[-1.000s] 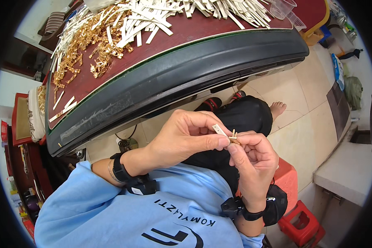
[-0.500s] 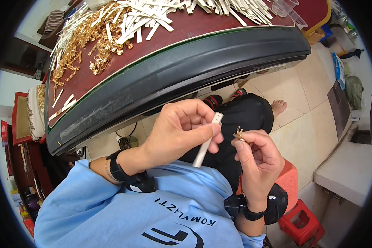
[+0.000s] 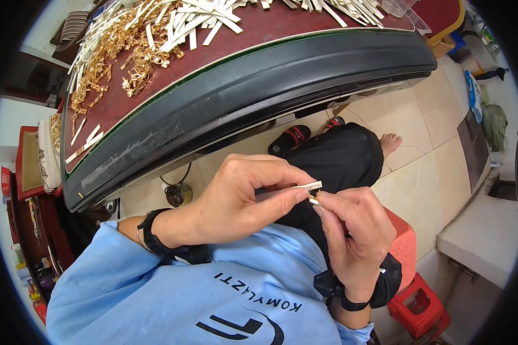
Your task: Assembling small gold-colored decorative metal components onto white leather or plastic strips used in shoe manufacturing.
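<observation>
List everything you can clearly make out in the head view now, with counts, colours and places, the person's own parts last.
Held strip: one, white, centre
Held metal piece: one, gold, just below the held strip's end
Loose strips: many, white, tabletop
Loose metal pieces: many, gold, tabletop left
Table: one, dark red with black edge, top
Slippers: two, black and red, floor
Floor: one, cream tiles, right of centre
Seat: one, pale red, beside right wrist
Stool: one, red, lower right
Packet: one, blue, right
Bag: one, green, right
Ledge: one, grey, right
Shirt: one, light blue, bottom
Trousers: one pair, black, centre
Left hand: one, bare, centre
Right hand: one, bare, right of centre
</observation>
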The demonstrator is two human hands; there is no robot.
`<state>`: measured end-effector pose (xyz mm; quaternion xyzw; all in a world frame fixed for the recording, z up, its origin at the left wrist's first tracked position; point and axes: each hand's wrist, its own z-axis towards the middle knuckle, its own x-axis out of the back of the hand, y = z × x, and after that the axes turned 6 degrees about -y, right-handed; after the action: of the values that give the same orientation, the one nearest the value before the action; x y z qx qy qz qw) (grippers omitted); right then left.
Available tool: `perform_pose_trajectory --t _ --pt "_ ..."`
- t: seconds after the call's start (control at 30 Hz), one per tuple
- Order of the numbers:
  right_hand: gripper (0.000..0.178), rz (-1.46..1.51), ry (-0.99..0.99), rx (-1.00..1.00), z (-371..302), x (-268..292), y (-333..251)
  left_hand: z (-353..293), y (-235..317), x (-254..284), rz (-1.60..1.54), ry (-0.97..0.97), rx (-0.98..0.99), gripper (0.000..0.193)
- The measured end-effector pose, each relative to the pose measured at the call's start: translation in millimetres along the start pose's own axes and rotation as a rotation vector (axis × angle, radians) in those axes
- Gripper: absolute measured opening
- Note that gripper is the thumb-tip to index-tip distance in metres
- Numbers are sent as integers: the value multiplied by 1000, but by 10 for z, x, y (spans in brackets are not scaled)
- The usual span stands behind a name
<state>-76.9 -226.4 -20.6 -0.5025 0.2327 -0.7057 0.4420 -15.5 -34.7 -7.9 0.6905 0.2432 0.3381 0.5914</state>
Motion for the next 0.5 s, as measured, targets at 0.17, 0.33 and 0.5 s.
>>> perform_pose_trajectory --t 0.17,0.33,0.5 --pt "26 -52 -19 8 2 14 -11 30 -29 -1 151 35 -173 16" --pt "29 -139 -28 45 -10 0 -33 12 -15 -9 212 43 -172 16" --pt "30 -175 -60 62 -7 6 -57 14 -26 -9 285 26 -263 18"
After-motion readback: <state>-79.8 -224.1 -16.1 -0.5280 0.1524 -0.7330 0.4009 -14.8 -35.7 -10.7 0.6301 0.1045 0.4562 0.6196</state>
